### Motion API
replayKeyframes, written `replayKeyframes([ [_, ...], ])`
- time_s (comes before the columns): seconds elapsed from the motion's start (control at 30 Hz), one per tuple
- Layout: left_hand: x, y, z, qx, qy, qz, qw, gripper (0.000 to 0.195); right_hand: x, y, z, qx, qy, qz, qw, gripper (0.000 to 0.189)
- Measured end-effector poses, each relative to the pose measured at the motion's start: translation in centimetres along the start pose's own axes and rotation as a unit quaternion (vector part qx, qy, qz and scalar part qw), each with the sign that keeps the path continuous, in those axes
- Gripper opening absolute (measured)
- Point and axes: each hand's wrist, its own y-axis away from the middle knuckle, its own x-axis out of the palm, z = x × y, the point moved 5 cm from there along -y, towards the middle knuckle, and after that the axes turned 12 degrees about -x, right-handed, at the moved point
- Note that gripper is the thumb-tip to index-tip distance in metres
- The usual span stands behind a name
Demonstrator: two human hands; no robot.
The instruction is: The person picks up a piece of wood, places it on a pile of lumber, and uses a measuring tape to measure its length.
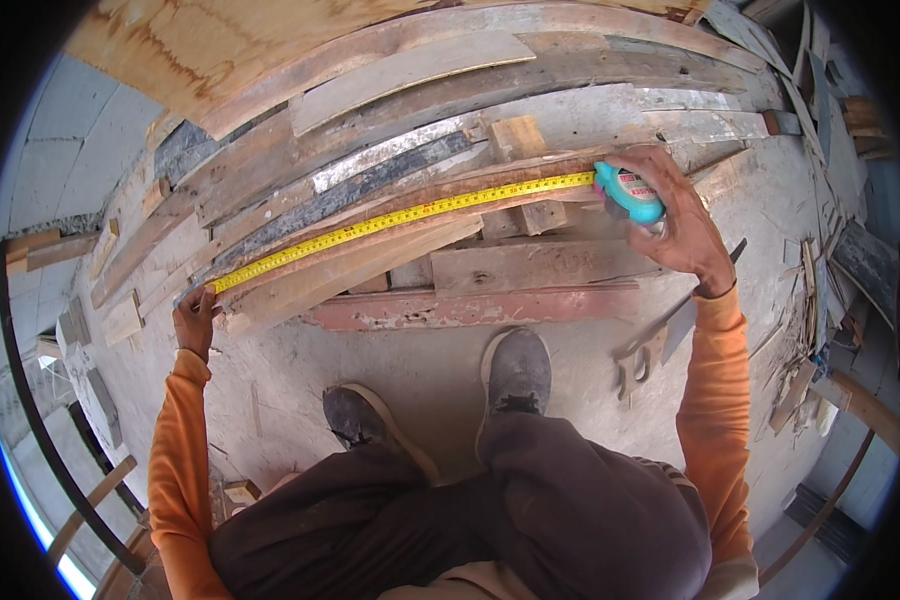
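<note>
A yellow tape measure blade (405, 216) stretches along a long reddish-brown wooden board (487, 178). At the board's left end, my left hand (195, 319) pinches the free end of the blade against the wood. My right hand (679, 217) grips the turquoise tape measure case (634, 193) over the board's right part. The case bears writing, and the blade comes out of its left side. Just below the board lies a paler plank (360, 274), slanting up to the right. The blade's end hook is hidden by my left fingers.
A handsaw (649, 356) with a wooden handle lies on the concrete floor (420, 360) right of my shoes. Old planks (495, 79) are stacked beyond the board, under a plywood sheet (217, 52). A worn red-painted board (480, 306) lies before my feet. Wood scraps (810, 300) litter the right side.
</note>
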Motion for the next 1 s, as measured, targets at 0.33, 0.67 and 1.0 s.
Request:
replayKeyframes([
  [0.33,0.4,-0.7,-1.1,-0.041,0.006,0.039,0.998,0.042,-0.8,-2.1,-0.4,-0.016,0.006,0.020,1.000,0.064],
  [0.67,0.4,-1.1,-0.5,-0.054,0.007,0.049,0.997,0.042,-0.8,-3.1,0.4,-0.047,0.117,0.044,0.991,0.064],
  [1.0,0.5,-1.2,-0.8,-0.052,0.005,0.045,0.998,0.038,0.2,-4.0,1.7,-0.115,0.225,0.055,0.966,0.061],
])
